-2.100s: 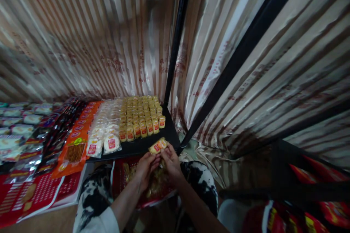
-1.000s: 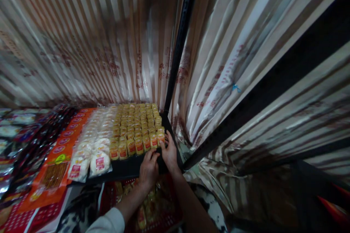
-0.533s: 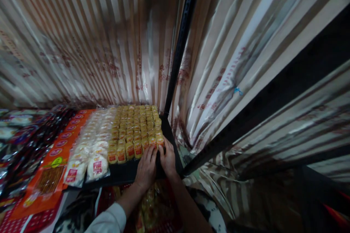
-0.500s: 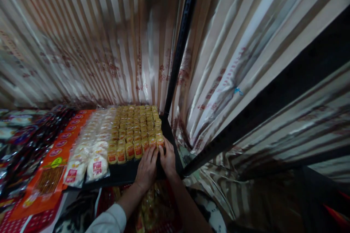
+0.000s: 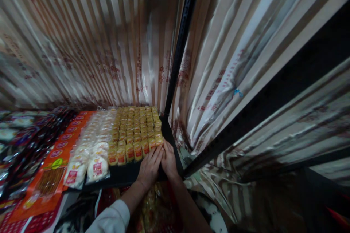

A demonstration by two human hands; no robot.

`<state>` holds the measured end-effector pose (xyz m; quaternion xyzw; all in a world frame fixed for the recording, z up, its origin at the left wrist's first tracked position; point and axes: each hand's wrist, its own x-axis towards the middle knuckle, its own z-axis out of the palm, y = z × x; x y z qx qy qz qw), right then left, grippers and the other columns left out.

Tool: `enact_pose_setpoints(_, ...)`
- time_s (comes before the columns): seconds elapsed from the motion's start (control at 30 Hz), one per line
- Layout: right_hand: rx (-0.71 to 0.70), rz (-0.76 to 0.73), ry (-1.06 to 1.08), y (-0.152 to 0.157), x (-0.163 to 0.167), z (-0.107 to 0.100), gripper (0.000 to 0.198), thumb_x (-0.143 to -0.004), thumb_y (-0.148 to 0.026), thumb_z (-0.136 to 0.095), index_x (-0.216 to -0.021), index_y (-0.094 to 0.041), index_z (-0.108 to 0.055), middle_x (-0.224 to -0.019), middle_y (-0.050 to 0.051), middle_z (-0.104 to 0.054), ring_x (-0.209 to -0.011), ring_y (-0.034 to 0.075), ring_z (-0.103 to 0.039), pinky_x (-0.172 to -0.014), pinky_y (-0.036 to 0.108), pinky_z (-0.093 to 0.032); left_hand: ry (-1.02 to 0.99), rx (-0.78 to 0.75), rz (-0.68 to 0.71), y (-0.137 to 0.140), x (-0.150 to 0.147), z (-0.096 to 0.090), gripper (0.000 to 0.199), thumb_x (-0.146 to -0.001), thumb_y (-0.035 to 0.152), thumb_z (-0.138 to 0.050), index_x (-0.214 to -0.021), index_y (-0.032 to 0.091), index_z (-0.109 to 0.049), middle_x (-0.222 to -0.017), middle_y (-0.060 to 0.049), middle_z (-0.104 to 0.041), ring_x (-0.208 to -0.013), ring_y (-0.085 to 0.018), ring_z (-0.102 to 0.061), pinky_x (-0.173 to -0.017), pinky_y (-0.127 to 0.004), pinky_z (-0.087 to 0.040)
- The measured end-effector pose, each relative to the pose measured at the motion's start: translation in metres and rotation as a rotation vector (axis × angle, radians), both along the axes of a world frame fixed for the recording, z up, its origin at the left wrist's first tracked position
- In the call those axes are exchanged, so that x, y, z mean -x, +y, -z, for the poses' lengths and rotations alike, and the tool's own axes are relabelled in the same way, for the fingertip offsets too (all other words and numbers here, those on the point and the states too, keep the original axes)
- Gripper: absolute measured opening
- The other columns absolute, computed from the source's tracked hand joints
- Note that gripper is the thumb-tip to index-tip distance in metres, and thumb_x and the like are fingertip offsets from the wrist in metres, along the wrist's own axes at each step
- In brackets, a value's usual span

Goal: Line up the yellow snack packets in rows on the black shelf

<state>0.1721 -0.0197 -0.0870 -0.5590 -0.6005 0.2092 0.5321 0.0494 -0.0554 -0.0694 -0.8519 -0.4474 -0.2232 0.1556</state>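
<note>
Small yellow wrapped snack packs with red labels stand in tight rows on a dark shelf. My left hand presses its closed fingers against the front pack at the right end, with the back of the hand up. Beside it, my right hand wraps the right side of that same pack. The fingertips of both hands meet there and cover most of its front. My thumbs are hidden under the hands.
Left of the yellow packs lie white round snack packs, an orange packet and dark shiny packets. A red crate holding more packs sits below the shelf. A black upright post and striped sheeting border the corner.
My left hand has slid right and slightly down, closer to the right hand, uncovering a front pack. The right hand's thumb, visible before, is now hidden. The yellow rows look unchanged.
</note>
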Motion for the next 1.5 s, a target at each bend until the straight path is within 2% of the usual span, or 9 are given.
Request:
enact_pose_setpoints(0.23, 0.234, 0.115, 0.495, 0.023, -0.008, -0.011, 0.05, -0.083, -0.043, -0.043, -0.125, -0.019, -0.053, -0.134, 0.005, -0.05, -0.126, 0.02, -0.043, -0.108, 0.039, -0.029, 0.093, 0.095, -0.056, 0.0, -0.003, -0.004, 0.051, -0.081, 0.005, -0.034, -0.129, 0.012, -0.046, -0.144, -0.005, -0.037, -0.123, -0.02, -0.043, -0.095, -0.032, -0.042)
enact_pose_setpoints(0.4, 0.277, -0.001, 0.689, 0.06, 0.0, -0.026, 0.07, -0.08, -0.065, -0.035, -0.13, -0.018, -0.048, -0.137, 0.004, -0.045, -0.13, 0.019, -0.037, -0.107, 0.032, -0.031, 0.135, 0.171, -0.066, -0.001, -0.005, -0.009, 0.055, -0.078, 0.006, -0.037, -0.132, 0.012, -0.043, -0.145, -0.005, -0.035, -0.123, -0.021, -0.043, -0.092, -0.032, -0.044)
enact_pose_setpoints(0.57, 0.385, -0.195, 0.667, 0.075, 0.006, -0.042, 0.066, -0.08, -0.068, -0.034, -0.12, -0.022, -0.058, -0.123, 0.003, -0.06, -0.12, 0.021, -0.05, -0.103, 0.036, -0.036, 0.095, 0.162, -0.098, 0.001, -0.007, -0.006, 0.057, -0.076, 0.007, -0.038, -0.132, 0.017, -0.044, -0.144, -0.003, -0.037, -0.123, -0.019, -0.041, -0.093, -0.031, -0.041)
enact_pose_setpoints(0.73, 0.301, -0.149, 0.619, 0.076, 0.006, -0.04, 0.066, -0.083, -0.067, -0.028, -0.125, -0.023, -0.054, -0.131, 0.002, -0.053, -0.125, 0.02, -0.045, -0.103, 0.038, -0.037, 0.088, 0.102, -0.098, 0.002, -0.007, -0.004, 0.054, -0.078, 0.01, -0.038, -0.13, 0.018, -0.047, -0.143, -0.001, -0.039, -0.12, -0.018, -0.042, -0.09, -0.031, -0.042)
enact_pose_setpoints(0.87, 0.288, -0.231, 0.584, 0.08, 0.011, -0.036, 0.066, -0.084, -0.066, -0.026, -0.125, -0.023, -0.054, -0.124, 0.004, -0.058, -0.121, 0.019, -0.049, -0.099, 0.037, -0.042, 0.084, 0.055, -0.116, 0.001, -0.007, -0.004, 0.049, -0.079, 0.014, -0.04, -0.127, 0.018, -0.051, -0.141, -0.001, -0.042, -0.119, -0.019, -0.042, -0.091, -0.033, -0.04)
enact_pose_setpoints(1.03, 0.276, -0.122, 0.657, 0.081, 0.015, -0.037, 0.069, -0.084, -0.067, -0.023, -0.129, -0.022, -0.049, -0.133, 0.003, -0.051, -0.125, 0.019, -0.044, -0.103, 0.037, -0.037, 0.095, 0.005, -0.143, 0.0, -0.01, -0.001, 0.047, -0.08, 0.018, -0.041, -0.126, 0.019, -0.052, -0.141, -0.002, -0.042, -0.116, -0.022, -0.043, -0.089, -0.037, -0.04)
enact_pose_setpoints(1.17, 0.303, -0.225, 0.626, 0.085, 0.012, -0.038, 0.067, -0.085, -0.066, -0.021, -0.128, -0.023, -0.05, -0.126, 0.005, -0.057, -0.118, 0.02, -0.051, -0.099, 0.038, -0.041, 0.091, -0.007, -0.155, 0.001, -0.011, 0.001, 0.046, -0.08, 0.018, -0.042, -0.125, 0.018, -0.053, -0.142, -0.002, -0.04, -0.116, -0.022, -0.042, -0.089, -0.038, -0.04)
enact_pose_setpoints(1.3, 0.262, -0.131, 0.67, 0.099, 0.003, -0.036, 0.073, -0.085, -0.066, -0.01, -0.13, -0.023, -0.048, -0.131, 0.007, -0.053, -0.118, 0.021, -0.052, -0.096, 0.042, -0.043, 0.092, 0.004, -0.149, 0.002, -0.01, -0.001, 0.048, -0.08, 0.021, -0.043, -0.127, 0.019, -0.051, -0.145, -0.001, -0.035, -0.121, -0.023, -0.037, -0.092, -0.038, -0.038)
enact_pose_setpoints(1.5, 0.207, -0.209, 0.604, 0.116, 0.008, -0.039, 0.066, -0.085, -0.066, -0.021, -0.109, -0.022, -0.065, -0.103, 0.007, -0.069, -0.113, 0.023, -0.055, -0.095, 0.042, -0.043, 0.095, 0.006, -0.125, 0.003, -0.01, -0.001, 0.047, -0.082, 0.026, -0.044, -0.128, 0.021, -0.05, -0.143, -0.001, -0.037, -0.122, -0.022, -0.034, -0.092, -0.035, -0.037)
